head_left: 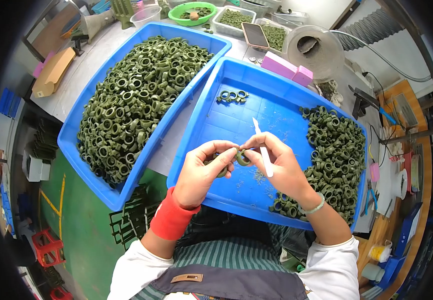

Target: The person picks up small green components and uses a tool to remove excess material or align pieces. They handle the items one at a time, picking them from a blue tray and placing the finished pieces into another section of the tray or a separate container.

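Above the right-hand blue tray (216, 131), both my hands meet at one small dark green ring-shaped part (243, 158). My left hand (202, 167), with a red wristband, is closed, its thumb and fingertips at that part. More green (222, 172) shows under its fingers, partly hidden. My right hand (285, 162) is closed too, pinching the ring from the other side. Across its fingers lies a slim white-handled knife (266, 160), its narrow end pointing up and away. Small shavings (261, 176) are scattered on the tray floor.
A left blue tray (126, 192) is heaped with green rings (136, 95). Another pile of rings (334, 155) fills the right tray's right side; a few (232, 96) lie at its far left. Behind are a phone (255, 35), purple blocks (286, 67), a green basin (179, 11) and a duct mouth (316, 52).
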Motion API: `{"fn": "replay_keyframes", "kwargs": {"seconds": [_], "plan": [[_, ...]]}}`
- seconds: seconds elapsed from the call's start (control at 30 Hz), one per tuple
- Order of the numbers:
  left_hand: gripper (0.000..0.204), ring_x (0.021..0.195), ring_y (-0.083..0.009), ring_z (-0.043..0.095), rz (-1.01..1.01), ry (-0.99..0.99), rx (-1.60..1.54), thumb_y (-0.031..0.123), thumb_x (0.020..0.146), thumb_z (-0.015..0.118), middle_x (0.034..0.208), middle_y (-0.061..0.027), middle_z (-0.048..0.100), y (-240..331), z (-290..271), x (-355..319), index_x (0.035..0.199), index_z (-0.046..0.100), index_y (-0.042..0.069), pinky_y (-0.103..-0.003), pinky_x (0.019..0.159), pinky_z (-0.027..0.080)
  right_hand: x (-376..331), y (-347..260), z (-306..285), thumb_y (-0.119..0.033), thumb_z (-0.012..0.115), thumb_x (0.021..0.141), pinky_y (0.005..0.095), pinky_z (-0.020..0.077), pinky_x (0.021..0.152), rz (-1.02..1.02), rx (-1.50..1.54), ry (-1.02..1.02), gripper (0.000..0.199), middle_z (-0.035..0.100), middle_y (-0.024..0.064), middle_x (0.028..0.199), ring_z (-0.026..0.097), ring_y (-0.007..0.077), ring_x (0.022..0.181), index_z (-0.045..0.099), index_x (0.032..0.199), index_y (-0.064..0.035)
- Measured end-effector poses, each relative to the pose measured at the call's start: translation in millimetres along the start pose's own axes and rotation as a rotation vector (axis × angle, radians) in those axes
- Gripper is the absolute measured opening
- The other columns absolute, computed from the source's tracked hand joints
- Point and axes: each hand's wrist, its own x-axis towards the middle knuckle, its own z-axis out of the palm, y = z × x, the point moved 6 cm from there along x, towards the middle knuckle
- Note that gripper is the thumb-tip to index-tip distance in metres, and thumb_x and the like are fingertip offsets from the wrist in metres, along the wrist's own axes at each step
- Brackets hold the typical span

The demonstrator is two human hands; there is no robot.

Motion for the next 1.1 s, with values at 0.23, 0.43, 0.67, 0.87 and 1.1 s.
{"fn": "replay_keyframes", "kwargs": {"seconds": [0.23,0.43,0.67,0.87,1.1], "plan": [[0.024,0.080,-0.0071,0.061,0.032,0.014,0.072,0.011,0.100,0.063,0.095,-0.0040,0.067,0,9,-1,0.120,0.067,-0.001,-0.020,0.065,0.049,-14,8,-7,-0.008,0.065,0.098,0.0270,0.0552,0.079,0.046,0.416,0.083,0.022,0.068,0.0088,0.104,0.067,0.0136,0.092,0.062,0.117,0.0025],[0.026,0.085,-0.0078,0.062,0.004,0.022,0.069,0.011,0.101,0.061,0.099,-0.0042,0.067,-1,10,-2,0.125,0.064,0.000,-0.020,0.068,0.050,-16,8,-6,-0.004,0.069,0.094,0.0270,0.0544,0.083,-0.033,0.467,0.102,0.022,0.068,0.0087,0.104,0.066,0.0138,0.095,0.062,0.114,0.0015],[0.025,0.087,-0.0086,0.063,-0.025,0.035,0.019,0.011,0.102,0.059,0.100,-0.0043,0.067,-2,12,-2,0.124,0.063,0.000,-0.021,0.069,0.052,-20,3,-7,-0.003,0.073,0.091,0.0272,0.0543,0.084,-0.088,0.286,0.168,0.019,0.069,0.0078,0.103,0.067,0.0133,0.095,0.062,0.107,-0.0001],[0.020,0.080,-0.0083,0.062,-0.009,0.042,0.011,0.012,0.100,0.062,0.096,-0.0042,0.067,-8,9,1,0.117,0.065,0.001,-0.021,0.067,0.050,-20,-3,-7,-0.001,0.072,0.091,0.0277,0.0550,0.086,-0.226,0.138,0.153,0.018,0.069,0.0089,0.103,0.068,0.0138,0.094,0.061,0.106,0.0000],[0.016,0.074,-0.0068,0.059,0.152,0.117,0.178,0.008,0.096,0.068,0.092,-0.0032,0.069,7,6,-4,0.111,0.068,0.002,-0.018,0.065,0.045,-19,-2,-12,0.001,0.065,0.094,0.0291,0.0550,0.089,-0.256,0.344,0.251,0.017,0.068,0.0099,0.110,0.067,0.0143,0.099,0.060,0.110,0.0005]]}}
